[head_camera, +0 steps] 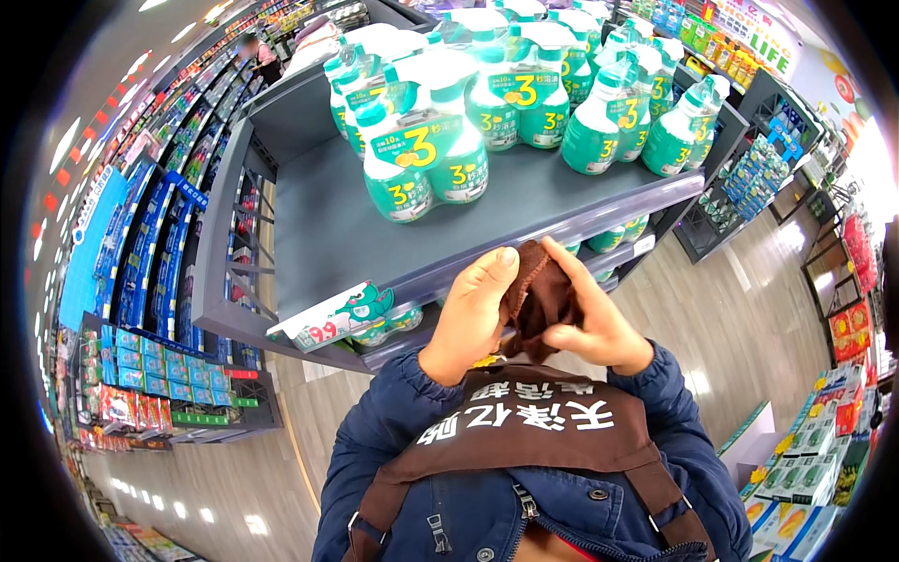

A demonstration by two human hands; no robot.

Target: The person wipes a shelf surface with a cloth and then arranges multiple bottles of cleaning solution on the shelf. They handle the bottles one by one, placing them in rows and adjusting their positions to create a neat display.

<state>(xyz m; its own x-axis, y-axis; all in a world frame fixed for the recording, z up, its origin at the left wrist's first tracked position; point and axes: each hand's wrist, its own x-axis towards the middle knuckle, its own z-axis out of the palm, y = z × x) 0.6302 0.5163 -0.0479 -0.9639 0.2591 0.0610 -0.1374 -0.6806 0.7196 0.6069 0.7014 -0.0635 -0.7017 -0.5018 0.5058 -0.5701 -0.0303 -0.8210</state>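
A crumpled dark brown cloth [542, 302] is bunched between my two hands, just above the bib of the brown apron [534, 435]. My left hand [474, 309] holds its left side, the thumb at the top edge. On the other side my right hand [597, 316] grips it between thumb and fingers. Behind the hands is a grey display shelf [330, 211] with a clear plastic front strip. Green and white spray bottles in shrink-wrapped pairs [425, 154] stand on it, one pair nearer the front than the others.
A price sign [344, 316] with a cartoon figure sits at the shelf's front left corner. More bottles [607, 239] are on the lower tier. Stocked racks [161, 372] line the left aisle, where a person [263, 60] stands far off. Boxed goods [801, 478] are at the lower right.
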